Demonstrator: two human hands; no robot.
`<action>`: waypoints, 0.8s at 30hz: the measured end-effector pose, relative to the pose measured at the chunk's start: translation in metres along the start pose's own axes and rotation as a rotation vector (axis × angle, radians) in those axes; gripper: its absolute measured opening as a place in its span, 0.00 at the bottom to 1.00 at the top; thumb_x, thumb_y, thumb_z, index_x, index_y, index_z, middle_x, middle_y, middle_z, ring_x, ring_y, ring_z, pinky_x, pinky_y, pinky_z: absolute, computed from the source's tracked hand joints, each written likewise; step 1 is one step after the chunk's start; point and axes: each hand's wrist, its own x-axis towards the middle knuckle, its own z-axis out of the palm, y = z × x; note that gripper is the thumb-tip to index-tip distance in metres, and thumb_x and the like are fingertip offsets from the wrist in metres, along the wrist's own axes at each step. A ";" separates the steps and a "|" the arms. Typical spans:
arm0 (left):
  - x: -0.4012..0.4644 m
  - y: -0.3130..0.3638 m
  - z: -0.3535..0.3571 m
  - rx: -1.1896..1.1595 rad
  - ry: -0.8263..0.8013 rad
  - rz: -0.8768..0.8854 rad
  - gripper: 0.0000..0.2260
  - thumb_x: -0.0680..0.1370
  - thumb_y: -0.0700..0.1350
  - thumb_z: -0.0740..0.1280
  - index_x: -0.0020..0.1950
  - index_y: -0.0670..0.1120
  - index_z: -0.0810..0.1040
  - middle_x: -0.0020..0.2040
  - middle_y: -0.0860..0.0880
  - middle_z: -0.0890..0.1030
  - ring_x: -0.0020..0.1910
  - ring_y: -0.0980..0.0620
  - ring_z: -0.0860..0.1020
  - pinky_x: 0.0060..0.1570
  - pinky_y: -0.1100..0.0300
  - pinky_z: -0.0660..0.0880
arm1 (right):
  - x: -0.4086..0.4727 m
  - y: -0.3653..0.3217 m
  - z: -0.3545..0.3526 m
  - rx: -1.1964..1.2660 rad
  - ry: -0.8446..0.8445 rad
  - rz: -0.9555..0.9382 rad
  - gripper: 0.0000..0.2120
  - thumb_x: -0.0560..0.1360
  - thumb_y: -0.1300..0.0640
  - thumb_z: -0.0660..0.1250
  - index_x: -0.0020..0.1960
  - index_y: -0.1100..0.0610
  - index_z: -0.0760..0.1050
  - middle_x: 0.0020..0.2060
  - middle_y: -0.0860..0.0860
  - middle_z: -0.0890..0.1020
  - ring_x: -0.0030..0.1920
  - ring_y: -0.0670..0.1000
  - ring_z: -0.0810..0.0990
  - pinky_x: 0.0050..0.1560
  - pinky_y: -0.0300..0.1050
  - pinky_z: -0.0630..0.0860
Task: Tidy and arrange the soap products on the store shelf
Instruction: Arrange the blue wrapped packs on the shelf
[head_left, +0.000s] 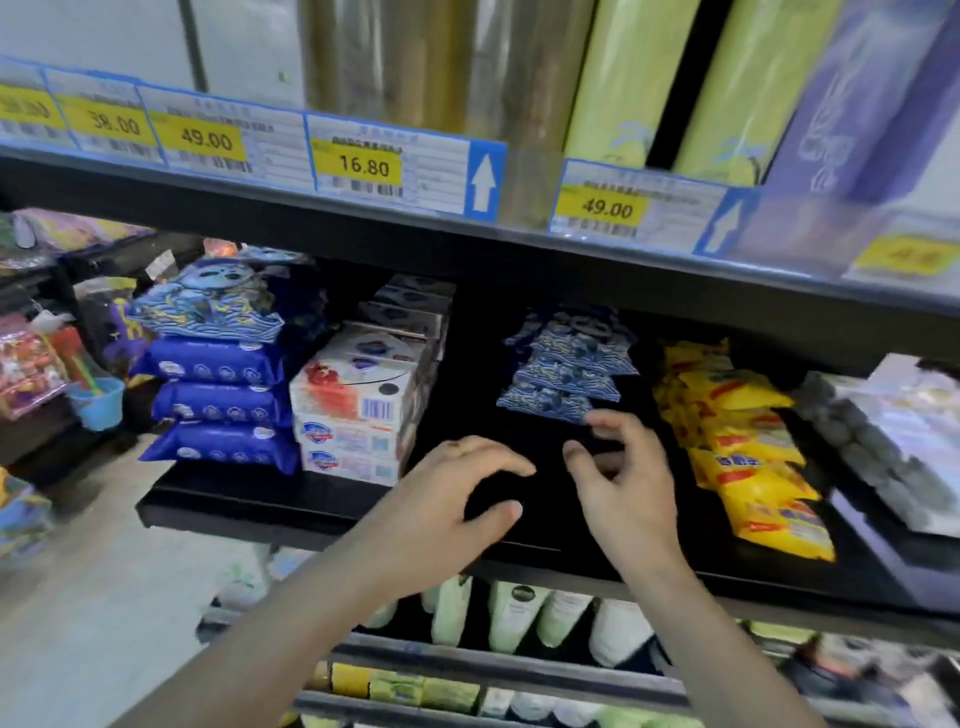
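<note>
So both hands (467, 483) (618, 467) loosely spread, holding nothing — we'd pinch those far blue soap sachets (563, 364) by the crimped edges, prob light, floppy, slippery.

Single head-worn view, close to black shelf (322, 506), facing forward, angled slightly down, tilted.

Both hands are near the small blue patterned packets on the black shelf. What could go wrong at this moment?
1. The blue patterned packets lie in a loose overlapping row; the right hand, close to the front one, could scatter them.
2. The yellow packets lean toward the shelf edge and might slide off if bumped.
3. The left hand is near the stacked white soap boxes, which it could knock askew.
</note>
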 end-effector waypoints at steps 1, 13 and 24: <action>0.007 -0.005 0.008 0.069 0.018 -0.020 0.16 0.83 0.55 0.66 0.71 0.64 0.72 0.67 0.68 0.72 0.70 0.65 0.67 0.72 0.56 0.69 | 0.011 0.001 -0.006 -0.055 0.003 -0.014 0.16 0.76 0.53 0.75 0.59 0.40 0.75 0.59 0.46 0.73 0.45 0.41 0.81 0.47 0.31 0.76; 0.020 -0.019 0.028 0.320 0.049 -0.131 0.16 0.82 0.57 0.64 0.69 0.58 0.77 0.66 0.61 0.74 0.66 0.57 0.70 0.70 0.59 0.66 | 0.140 -0.002 -0.010 -0.493 -0.325 -0.051 0.39 0.73 0.43 0.77 0.80 0.42 0.64 0.81 0.53 0.55 0.80 0.55 0.59 0.76 0.44 0.61; 0.019 -0.017 0.028 0.294 0.080 -0.140 0.16 0.82 0.57 0.64 0.68 0.55 0.78 0.66 0.60 0.76 0.67 0.57 0.69 0.70 0.61 0.66 | 0.112 0.014 -0.003 -0.345 0.015 -0.330 0.27 0.75 0.55 0.77 0.72 0.52 0.77 0.73 0.60 0.70 0.74 0.58 0.69 0.71 0.41 0.64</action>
